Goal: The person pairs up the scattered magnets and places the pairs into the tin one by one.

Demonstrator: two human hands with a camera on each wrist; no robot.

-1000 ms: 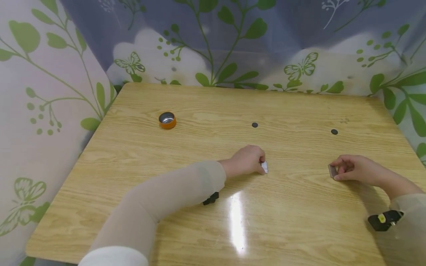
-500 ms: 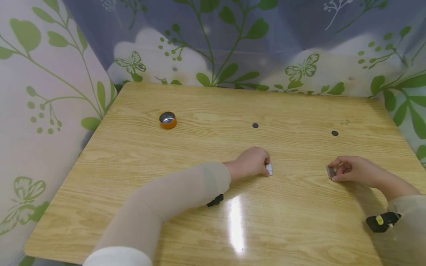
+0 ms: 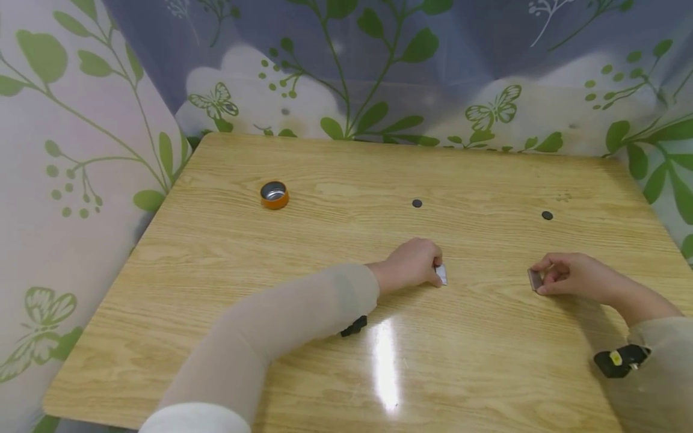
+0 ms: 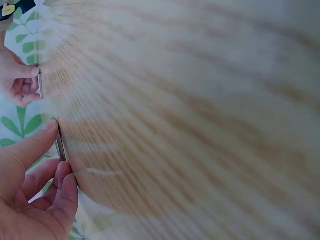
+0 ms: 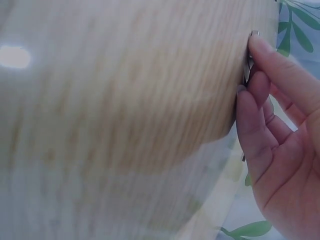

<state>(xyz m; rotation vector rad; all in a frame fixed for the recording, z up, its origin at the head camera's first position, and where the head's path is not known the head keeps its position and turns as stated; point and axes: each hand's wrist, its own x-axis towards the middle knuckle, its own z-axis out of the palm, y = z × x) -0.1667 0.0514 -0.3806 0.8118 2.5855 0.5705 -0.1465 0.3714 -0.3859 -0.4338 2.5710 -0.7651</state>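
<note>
Between thumb and fingers, my left hand (image 3: 412, 263) pinches a small flat silvery rectangular piece (image 3: 442, 275) by its edges, close over the table. In the left wrist view this thin piece (image 4: 60, 142) stands on edge. Off to the right, my right hand (image 3: 579, 278) pinches a similar small grey-brown rectangular piece (image 3: 535, 281). The two pieces face each other across a gap. From the right wrist my thumb and fingers (image 5: 248, 107) cover most of the right piece (image 5: 247, 70). What the pieces are made of I cannot tell.
An orange round bowl (image 3: 274, 196) with a metallic inside stands at the back left of the wooden table (image 3: 325, 240). Two flat black discs lie behind the hands: one disc (image 3: 417, 203) near the middle, another disc (image 3: 547, 215) at the right. A patterned curtain (image 3: 346, 72) hangs behind.
My left hand has slid to the right with its silvery piece, mostly in the first half second. My right hand has shifted slightly left with its piece. The gap between them is narrower.
</note>
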